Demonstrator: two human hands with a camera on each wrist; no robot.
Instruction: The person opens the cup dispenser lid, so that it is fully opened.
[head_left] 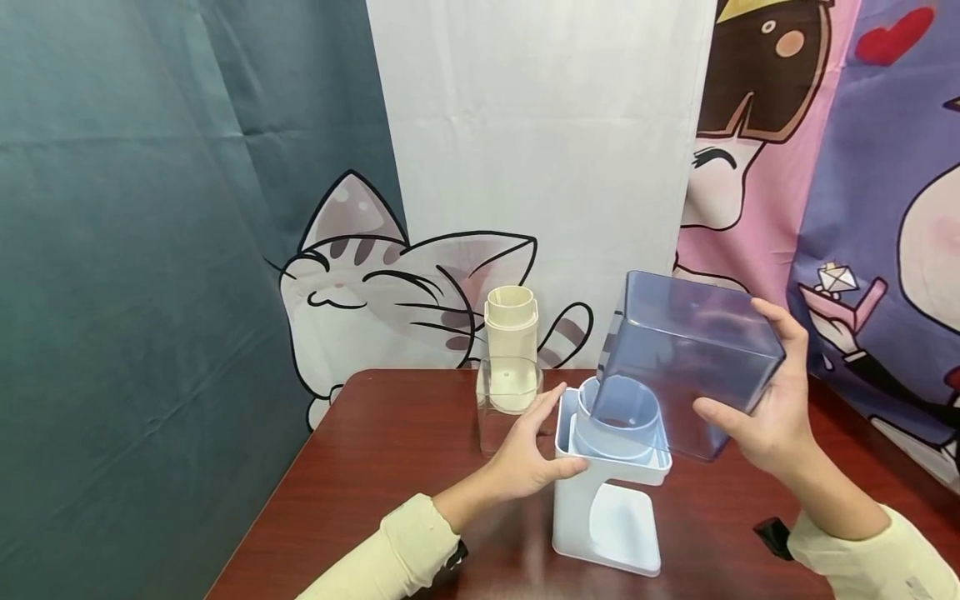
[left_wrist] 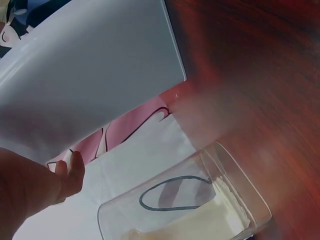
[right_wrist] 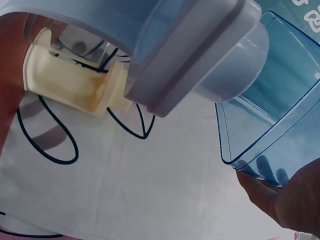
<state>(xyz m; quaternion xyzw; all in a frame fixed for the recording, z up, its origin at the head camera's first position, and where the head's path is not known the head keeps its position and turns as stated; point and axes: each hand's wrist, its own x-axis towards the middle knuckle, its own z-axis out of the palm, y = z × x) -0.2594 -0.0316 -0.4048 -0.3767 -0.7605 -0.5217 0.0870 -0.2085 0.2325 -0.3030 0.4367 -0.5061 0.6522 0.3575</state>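
A transparent blue square container (head_left: 690, 358) is held tilted by my right hand (head_left: 776, 400), thumb on the near side and fingers round the far end; its open mouth faces left. Below it stands a white dispenser base (head_left: 573, 508) with a pale-blue round collar (head_left: 618, 421) on top. The container's mouth overlaps this collar in the head view, and in the right wrist view the container (right_wrist: 270, 135) is beside the collar (right_wrist: 235, 70). My left hand (head_left: 525, 454) rests at the base's left side, fingers and thumb spread and fairly straight. In the left wrist view the base's side (left_wrist: 100, 75) hides its thumb.
Behind the left hand a cream cylinder dispenser (head_left: 512, 333) stands on the dark red table (head_left: 405, 467), with a clear colourless container (head_left: 491, 425) in front of it. A printed cloth (head_left: 540, 125) with cartoon figures hangs behind the table.
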